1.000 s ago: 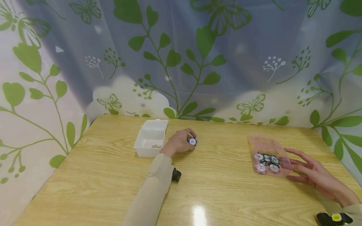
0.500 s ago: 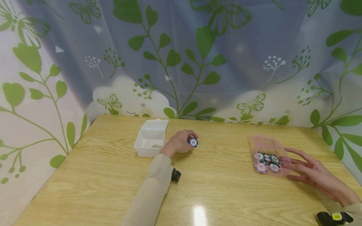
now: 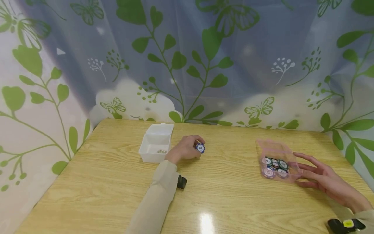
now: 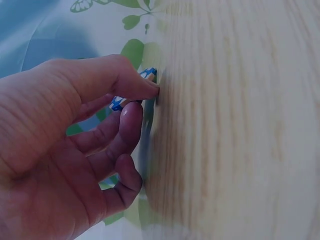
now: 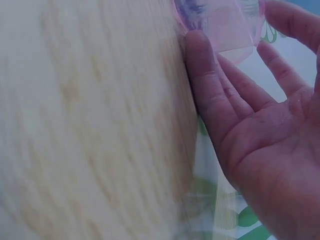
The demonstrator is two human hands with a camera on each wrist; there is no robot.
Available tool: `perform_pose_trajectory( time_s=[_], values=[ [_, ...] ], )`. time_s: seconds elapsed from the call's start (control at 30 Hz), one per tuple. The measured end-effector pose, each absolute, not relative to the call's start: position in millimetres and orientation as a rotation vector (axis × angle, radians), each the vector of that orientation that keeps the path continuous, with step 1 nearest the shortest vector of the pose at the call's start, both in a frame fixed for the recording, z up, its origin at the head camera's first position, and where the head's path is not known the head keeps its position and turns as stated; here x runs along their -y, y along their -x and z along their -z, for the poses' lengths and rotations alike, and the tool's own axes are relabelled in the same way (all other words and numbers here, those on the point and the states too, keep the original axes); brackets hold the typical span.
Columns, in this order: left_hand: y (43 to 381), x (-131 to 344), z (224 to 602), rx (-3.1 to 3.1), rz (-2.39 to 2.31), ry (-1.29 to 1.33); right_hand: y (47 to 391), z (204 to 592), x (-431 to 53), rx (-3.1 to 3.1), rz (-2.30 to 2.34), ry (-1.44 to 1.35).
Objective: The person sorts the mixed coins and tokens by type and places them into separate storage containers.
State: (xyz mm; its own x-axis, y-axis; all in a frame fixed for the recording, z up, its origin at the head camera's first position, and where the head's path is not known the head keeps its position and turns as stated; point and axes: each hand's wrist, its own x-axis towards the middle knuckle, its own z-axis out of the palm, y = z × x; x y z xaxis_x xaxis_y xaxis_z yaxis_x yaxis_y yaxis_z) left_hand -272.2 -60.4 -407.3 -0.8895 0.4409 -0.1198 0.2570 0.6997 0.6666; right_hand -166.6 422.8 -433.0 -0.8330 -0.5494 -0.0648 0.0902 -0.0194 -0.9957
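In the head view my left hand is low over the table, pinching a blue-and-white poker chip marked 10 between thumb and fingers. The left wrist view shows that chip edge-on, partly covered by the thumb and a finger. On the right side, my right hand touches the right end of a translucent pink box with fairly straight, spread fingers. Several poker chips, some with dark green edges, lie inside it. The right wrist view catches only a corner of the pink box at the fingertips.
Just left of my left hand stands a white box with its lid tipped back. A few small shiny metallic pieces lie in it. A leaf-patterned curtain hangs behind the wooden table.
The chip in my left hand has shifted slightly rightward and turned a little in the fingers. The pink box and its chips have edged slightly left; my right hand stays against it.
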Motion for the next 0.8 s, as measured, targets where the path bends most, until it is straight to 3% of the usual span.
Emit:
perform_pose_trajectory(
  time_s=[0.8],
  values=[
    [274.0,61.3,404.8,-2.587,-1.202,-0.693,169.2,429.5,-421.2,-1.964,1.806,0.362]
  ],
)
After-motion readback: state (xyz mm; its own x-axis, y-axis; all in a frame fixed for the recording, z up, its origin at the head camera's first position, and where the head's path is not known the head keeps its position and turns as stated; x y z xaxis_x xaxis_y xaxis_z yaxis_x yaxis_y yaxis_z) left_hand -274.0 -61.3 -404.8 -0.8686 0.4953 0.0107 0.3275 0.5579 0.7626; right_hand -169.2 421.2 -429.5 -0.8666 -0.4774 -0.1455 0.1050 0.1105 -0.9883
